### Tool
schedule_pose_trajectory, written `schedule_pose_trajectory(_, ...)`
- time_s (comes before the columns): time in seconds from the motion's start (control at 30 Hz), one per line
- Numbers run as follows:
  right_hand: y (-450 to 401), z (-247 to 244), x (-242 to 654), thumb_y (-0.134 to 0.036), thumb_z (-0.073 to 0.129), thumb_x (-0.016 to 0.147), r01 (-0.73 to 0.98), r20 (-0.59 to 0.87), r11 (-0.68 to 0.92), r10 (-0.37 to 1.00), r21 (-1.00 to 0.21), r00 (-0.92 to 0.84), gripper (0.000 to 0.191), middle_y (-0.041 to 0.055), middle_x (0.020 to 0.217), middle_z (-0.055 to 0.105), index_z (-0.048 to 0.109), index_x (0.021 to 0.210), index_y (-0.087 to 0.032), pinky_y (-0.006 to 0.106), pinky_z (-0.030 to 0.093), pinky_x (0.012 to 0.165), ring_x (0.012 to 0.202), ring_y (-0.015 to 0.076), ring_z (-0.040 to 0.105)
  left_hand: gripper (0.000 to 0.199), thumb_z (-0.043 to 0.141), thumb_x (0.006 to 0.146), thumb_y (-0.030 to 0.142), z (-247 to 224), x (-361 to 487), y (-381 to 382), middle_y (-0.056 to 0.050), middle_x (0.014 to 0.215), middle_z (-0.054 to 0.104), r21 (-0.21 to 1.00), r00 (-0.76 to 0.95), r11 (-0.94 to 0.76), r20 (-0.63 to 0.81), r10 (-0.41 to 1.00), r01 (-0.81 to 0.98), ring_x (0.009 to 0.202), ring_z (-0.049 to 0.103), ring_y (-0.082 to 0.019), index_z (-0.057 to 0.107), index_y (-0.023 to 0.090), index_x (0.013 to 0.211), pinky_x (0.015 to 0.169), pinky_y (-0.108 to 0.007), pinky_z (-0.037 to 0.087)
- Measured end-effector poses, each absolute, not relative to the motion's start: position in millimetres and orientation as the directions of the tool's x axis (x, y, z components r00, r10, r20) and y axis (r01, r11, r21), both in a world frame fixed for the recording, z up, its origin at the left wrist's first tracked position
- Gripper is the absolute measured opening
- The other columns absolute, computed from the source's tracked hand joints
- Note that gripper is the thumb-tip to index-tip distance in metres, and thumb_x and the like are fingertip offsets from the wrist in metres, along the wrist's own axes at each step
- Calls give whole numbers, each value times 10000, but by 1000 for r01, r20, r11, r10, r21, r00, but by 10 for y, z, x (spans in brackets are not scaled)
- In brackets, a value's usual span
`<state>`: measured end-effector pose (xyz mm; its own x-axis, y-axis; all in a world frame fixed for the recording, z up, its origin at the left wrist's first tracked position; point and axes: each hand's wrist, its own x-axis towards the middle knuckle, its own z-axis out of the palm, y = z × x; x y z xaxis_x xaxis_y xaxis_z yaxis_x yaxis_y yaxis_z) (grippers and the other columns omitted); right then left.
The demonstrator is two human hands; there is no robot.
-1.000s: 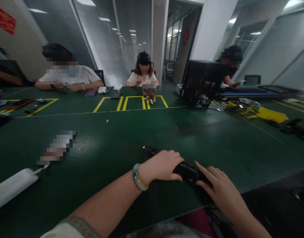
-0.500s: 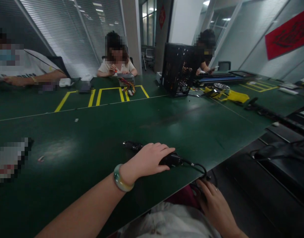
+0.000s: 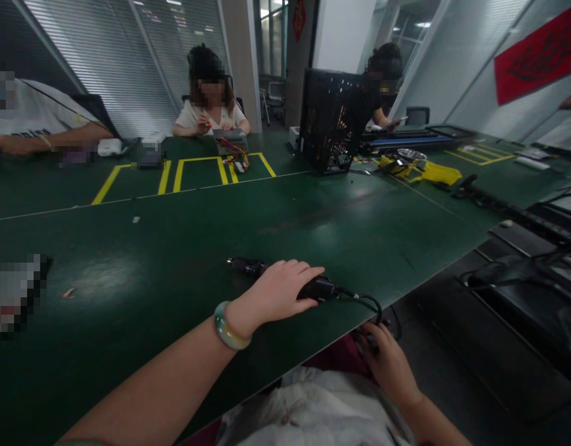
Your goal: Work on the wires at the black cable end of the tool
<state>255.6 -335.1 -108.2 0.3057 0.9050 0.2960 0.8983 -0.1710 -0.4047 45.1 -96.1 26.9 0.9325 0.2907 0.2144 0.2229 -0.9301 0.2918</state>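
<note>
Near the tabletop's (image 3: pixel 183 229) front edge, our left fingers (image 3: pixel 298 272) grasp a corded screwdriver (image 3: pixel 321 288); our right fingers' (image 3: pixel 384 334) grip beside its cable (image 3: pixel 356 296) is unclear.

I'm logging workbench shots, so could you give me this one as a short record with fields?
left hand: lies over a black tool, fingers curled around it
left hand point: wrist with a green and cream bangle
right hand: at the near table edge, by a black cable; whether it grips anything is unclear
cable: runs from the tool's right end
surface: green table with yellow markings
far side: black computer case, grey box with coloured wires
people: three seen across the table
</note>
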Motion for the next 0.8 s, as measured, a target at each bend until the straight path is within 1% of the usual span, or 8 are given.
schedule_pose_trajectory(0.17,-3484,-816,2615,-318,506,906,894,303,-203,891,-400,338,359,45,806,667,538,1234,-175,272,534,616,633,172,639,593,582,860,497,260,447,-963,-74,1194,572,285,930,-931,216,296,230,1045,544,-246,413,248,1370,874,-372,421)
schedule_pose_trajectory(0.27,-3476,-436,2724,-367,513,919,910,342,-257,865,-326,366,354,19,746,676,558,1232,-208,252,494,537,539,153,616,568,587,860,480,268,446,-968,-71,1184,571,282,926,-929,222,305,239,1045,542,-238,429,241,1350,876,-364,418)
schedule_pose_trajectory(0.37,-3346,26,2815,-407,507,928,962,308,-187,920,-197,242,289,23,819,709,613,1138,-239,263,497,581,609,169,659,527,611,848,442,290,447,-964,-61,1167,577,279,915,-925,237,326,257,1037,540,-232,457,240,1310,881,-359,415)
schedule_pose_trajectory(0.47,-3080,418,2807,-408,492,940,988,305,-130,941,-82,149,290,22,883,711,596,1159,-249,289,502,651,688,190,677,485,638,822,405,311,429,-914,-57,1146,584,256,890,-914,254,378,315,1026,538,-235,490,233,1251,882,-362,413)
schedule_pose_trajectory(0.53,-2835,603,2740,-384,482,951,994,282,-72,955,-76,90,250,30,999,691,593,1128,-248,301,499,719,814,201,675,453,643,812,390,315,390,-836,-57,1122,593,225,870,-902,259,420,368,1015,539,-239,510,227,1213,876,-368,412)
schedule_pose_trajectory(0.63,-2407,778,2578,-333,511,944,999,265,17,964,-46,-4,171,45,988,642,629,1035,-247,319,478,773,870,208,629,396,643,810,381,310,272,-653,-44,1083,612,187,848,-879,240,473,438,994,546,-241,539,240,1165,851,-370,416)
schedule_pose_trajectory(0.73,-1984,859,2388,-297,623,879,981,285,157,941,117,-184,95,88,1091,578,660,873,-210,395,411,889,1030,271,548,464,685,767,425,320,93,-439,-45,1094,622,187,829,-845,176,531,501,997,557,-249,545,247,1172,826,-354,426)
schedule_pose_trajectory(0.8,-1741,867,2260,-273,644,861,917,215,325,902,230,-374,98,106,1094,568,652,863,-175,417,376,918,1054,288,518,454,710,732,445,349,-46,-305,-38,1043,637,199,815,-815,105,570,544,954,575,-247,572,254,1120,785,-336,434)
